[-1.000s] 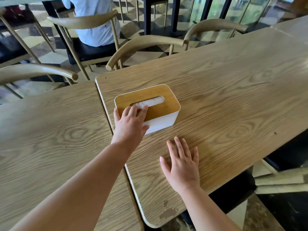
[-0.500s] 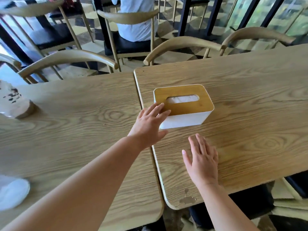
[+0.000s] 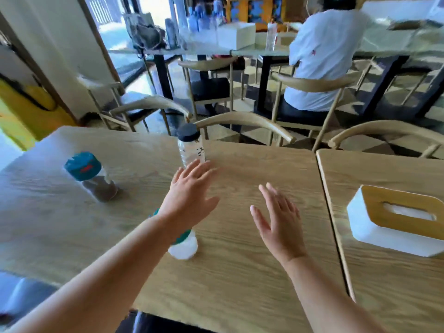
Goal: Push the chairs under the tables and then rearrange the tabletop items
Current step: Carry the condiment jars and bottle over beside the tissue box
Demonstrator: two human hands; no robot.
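Both my hands hover over the left wooden table point(image 3: 252, 272), holding nothing. My left hand point(image 3: 189, 195) has its fingers spread just short of a clear shaker with a black cap point(image 3: 191, 147). Under my left forearm stands a small white jar with a teal lid point(image 3: 183, 246), partly hidden. A jar with a teal cap and brown contents point(image 3: 92, 176) leans at the left. My right hand point(image 3: 278, 222) is open in the middle of that table. The white tissue box with a wooden lid point(image 3: 396, 219) sits on the right table point(image 3: 384, 296).
Curved wooden chair backs point(image 3: 247, 121) line the far edges of both tables. A person in a white shirt point(image 3: 324, 58) sits at the table behind. A yellow object stands at the far left by a wall.
My left hand has come off the tissue box and moved left toward the black-capped shaker. My right hand lifted and followed. The view swung left, bringing the jars into sight.
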